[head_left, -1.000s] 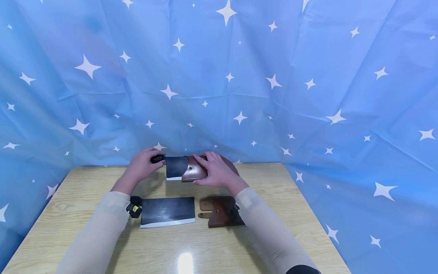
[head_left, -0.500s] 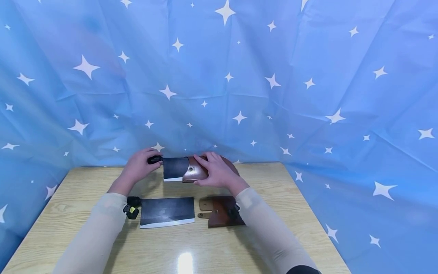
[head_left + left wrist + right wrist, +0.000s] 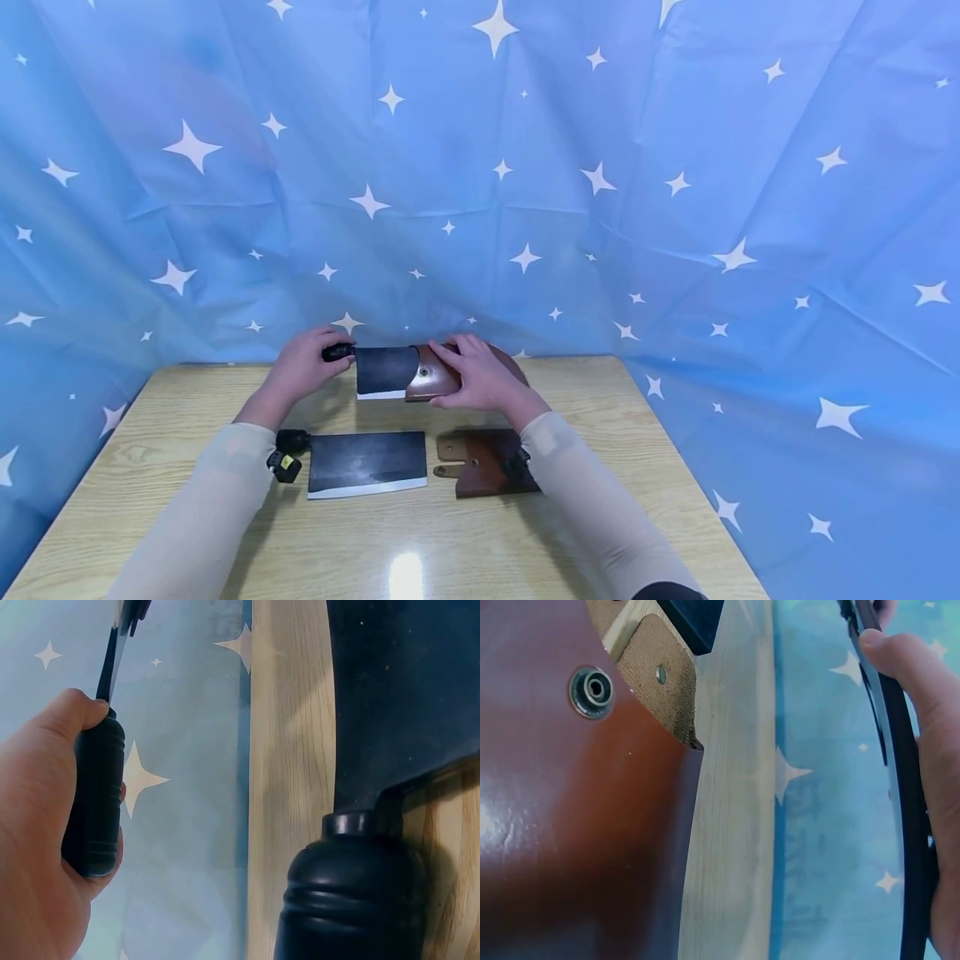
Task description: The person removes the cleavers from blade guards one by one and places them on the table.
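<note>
My left hand (image 3: 298, 367) grips the black handle (image 3: 97, 795) of a cleaver (image 3: 384, 370), with the thumb along its top end. The blade's outer end is hidden inside a brown leather sheath (image 3: 420, 385); its dark inner part and pale cutting edge show. Around the sheath, my right hand (image 3: 480, 377) holds with thumb and fingers spread over its sides. Both are raised above the back of the table. Closer to me lies a second cleaver (image 3: 367, 463), handle to the left. Beside its blade tip lies a second brown sheath (image 3: 483, 477), partly covered by the right forearm.
The light wooden table (image 3: 352, 550) ends in front of a blue cloth (image 3: 450, 150) with white stars. This cloth also hangs along the left and right sides. Small black wrist cameras (image 3: 285, 467) sit at the sleeves.
My left hand has shifted slightly left with the cleaver, while the right hand and sheath have moved slightly right. More of the blade shows outside the sheath. The things on the table stay put.
</note>
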A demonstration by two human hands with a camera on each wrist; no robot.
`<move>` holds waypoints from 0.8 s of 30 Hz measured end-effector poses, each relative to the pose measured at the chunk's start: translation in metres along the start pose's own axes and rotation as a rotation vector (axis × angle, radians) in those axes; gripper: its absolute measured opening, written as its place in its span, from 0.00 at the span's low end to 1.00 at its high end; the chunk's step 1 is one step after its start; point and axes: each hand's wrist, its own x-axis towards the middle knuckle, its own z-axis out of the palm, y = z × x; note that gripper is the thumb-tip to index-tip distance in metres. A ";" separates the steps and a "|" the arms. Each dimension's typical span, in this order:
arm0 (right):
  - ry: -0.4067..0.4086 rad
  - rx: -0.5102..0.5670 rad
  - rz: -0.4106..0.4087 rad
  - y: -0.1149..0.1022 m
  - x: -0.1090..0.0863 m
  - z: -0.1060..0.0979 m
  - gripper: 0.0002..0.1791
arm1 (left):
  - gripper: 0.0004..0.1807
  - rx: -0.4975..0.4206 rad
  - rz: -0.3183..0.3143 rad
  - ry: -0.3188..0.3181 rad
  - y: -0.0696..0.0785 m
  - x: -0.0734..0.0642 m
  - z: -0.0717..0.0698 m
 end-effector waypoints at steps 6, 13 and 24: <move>-0.003 0.014 0.005 0.002 -0.002 0.000 0.61 | 0.22 -0.012 -0.012 0.000 -0.001 -0.002 0.000; -0.022 0.026 0.013 0.005 -0.005 0.000 0.60 | 0.22 -0.009 -0.007 0.005 -0.007 -0.005 -0.001; -0.021 0.041 0.022 0.010 -0.010 0.001 0.60 | 0.22 -0.001 -0.006 0.000 -0.013 -0.008 -0.004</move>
